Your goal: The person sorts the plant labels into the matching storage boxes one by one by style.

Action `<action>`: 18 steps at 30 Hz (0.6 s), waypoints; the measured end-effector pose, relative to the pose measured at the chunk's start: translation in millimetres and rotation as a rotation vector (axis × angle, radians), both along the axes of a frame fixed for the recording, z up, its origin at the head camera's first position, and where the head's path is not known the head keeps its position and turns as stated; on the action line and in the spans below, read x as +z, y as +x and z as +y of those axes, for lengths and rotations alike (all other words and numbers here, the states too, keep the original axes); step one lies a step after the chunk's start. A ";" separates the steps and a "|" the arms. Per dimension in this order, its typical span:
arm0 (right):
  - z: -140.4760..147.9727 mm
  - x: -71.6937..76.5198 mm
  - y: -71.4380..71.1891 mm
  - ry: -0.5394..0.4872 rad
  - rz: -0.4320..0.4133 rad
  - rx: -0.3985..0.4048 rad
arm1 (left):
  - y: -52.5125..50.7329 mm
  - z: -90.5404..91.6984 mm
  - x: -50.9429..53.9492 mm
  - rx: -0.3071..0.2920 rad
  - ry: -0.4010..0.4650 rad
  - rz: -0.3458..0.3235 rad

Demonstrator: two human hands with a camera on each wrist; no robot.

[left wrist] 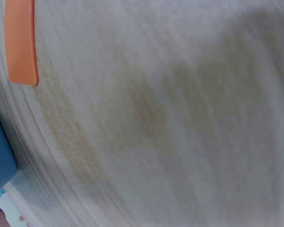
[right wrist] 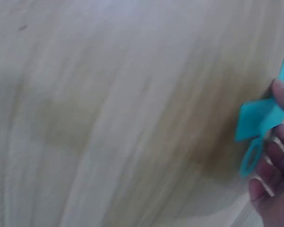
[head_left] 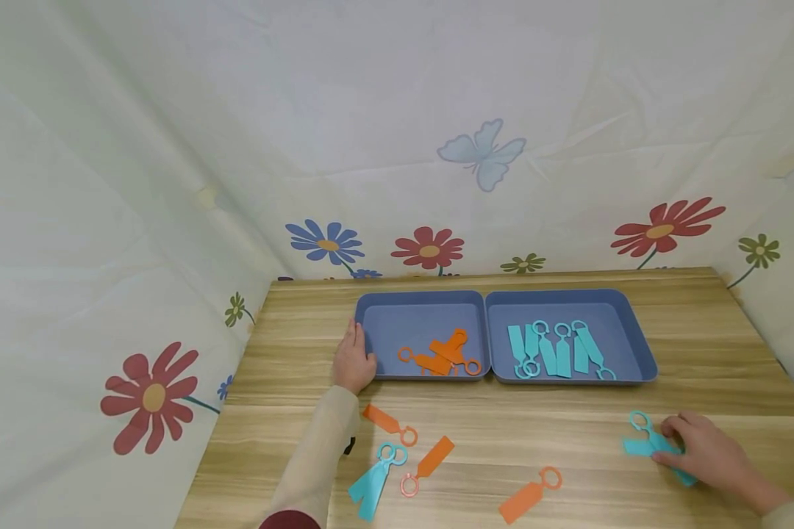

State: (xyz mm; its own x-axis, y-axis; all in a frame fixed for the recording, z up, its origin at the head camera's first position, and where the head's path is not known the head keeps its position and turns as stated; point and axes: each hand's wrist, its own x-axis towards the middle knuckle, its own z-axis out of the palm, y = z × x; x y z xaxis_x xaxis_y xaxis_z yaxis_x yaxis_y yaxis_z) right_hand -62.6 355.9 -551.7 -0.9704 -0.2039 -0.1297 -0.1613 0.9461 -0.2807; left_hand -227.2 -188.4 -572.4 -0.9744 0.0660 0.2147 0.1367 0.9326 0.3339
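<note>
My right hand pinches turquoise plastic ring tags between thumb and fingers at the right of the table. Two tag blades show crossed; in the right wrist view the thumb lies over the turquoise tags and part of them is hidden. My left hand rests against the left wall of the left blue tray, its fingers lying along the rim. Several orange ring tags lie in that tray. The right blue tray holds several turquoise ring tags.
In front of the trays lie an orange tag, a second orange tag, a third orange tag and a pair of overlapping turquoise tags. A flower-printed sheet hangs behind the wooden table.
</note>
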 end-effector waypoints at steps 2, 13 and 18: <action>1.6 0.9 -3.2 -0.026 -0.044 -0.007 | 0.1 0.0 -0.4 0.003 0.000 -0.009; 5.0 7.1 -16.0 -0.186 -0.220 -0.052 | 0.0 -0.2 -1.6 0.004 -0.009 -0.021; 8.9 8.3 -24.2 -0.241 -0.279 -0.033 | 0.1 -0.5 -2.5 0.004 -0.005 -0.021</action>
State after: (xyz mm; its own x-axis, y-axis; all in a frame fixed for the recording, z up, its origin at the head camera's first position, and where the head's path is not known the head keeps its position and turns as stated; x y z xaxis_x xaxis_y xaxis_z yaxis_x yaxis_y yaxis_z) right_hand -86.8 364.8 -543.4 -0.9112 -0.2296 -0.3421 -0.0175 0.8511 -0.5246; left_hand -227.1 -188.9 -574.9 -0.9790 0.0630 0.1940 0.1259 0.9349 0.3318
